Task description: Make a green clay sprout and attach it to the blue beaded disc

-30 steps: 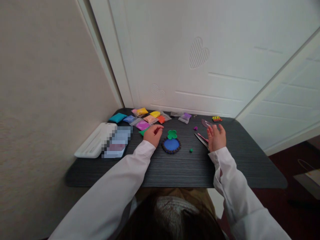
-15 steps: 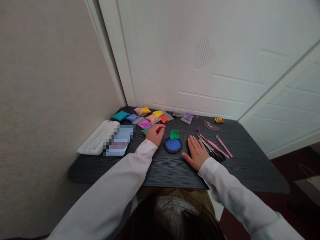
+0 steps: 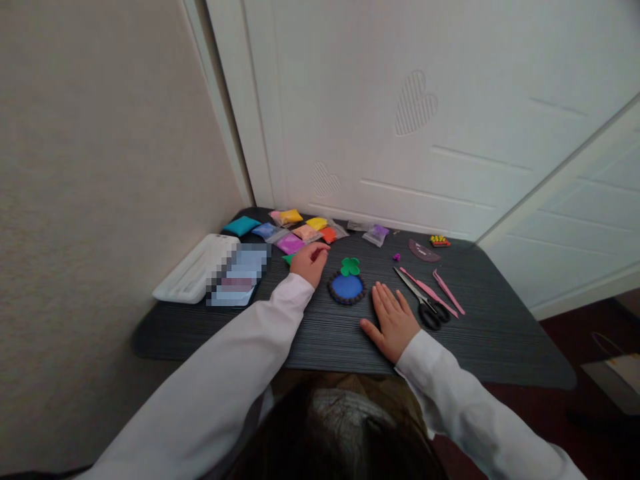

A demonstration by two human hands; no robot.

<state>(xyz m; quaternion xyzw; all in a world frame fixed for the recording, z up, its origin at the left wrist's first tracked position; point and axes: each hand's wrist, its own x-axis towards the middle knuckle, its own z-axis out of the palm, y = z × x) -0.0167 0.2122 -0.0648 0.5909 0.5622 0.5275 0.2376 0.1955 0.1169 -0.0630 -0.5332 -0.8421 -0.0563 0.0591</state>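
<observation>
My right hand (image 3: 393, 321) lies palm down and flat on the dark table, fingers stretched, just right of a blue clay disc (image 3: 347, 287) ringed with dark beads. The small green ball is out of sight; the hand covers about that spot. A green clay leaf shape (image 3: 351, 267) with several lobes rests at the disc's far edge. To the left, my left hand (image 3: 311, 262) is curled, thumb and forefinger close together; whether anything is between them I cannot make out. Partly behind it shows a green packet (image 3: 287, 259).
Right of my right hand lie scissors (image 3: 423, 300), a pink tool (image 3: 430, 291) and pink tweezers (image 3: 449, 292). Farther back are a purple clay bit (image 3: 397, 257) and a translucent half-round piece (image 3: 423, 251). Clay packets (image 3: 306, 231), a phone (image 3: 240, 275) and a white case (image 3: 197, 270) sit left.
My right hand has come down from above the scissors, moved left and flattened on the table where the green ball lay. The left hand has barely moved. The view has shifted slightly.
</observation>
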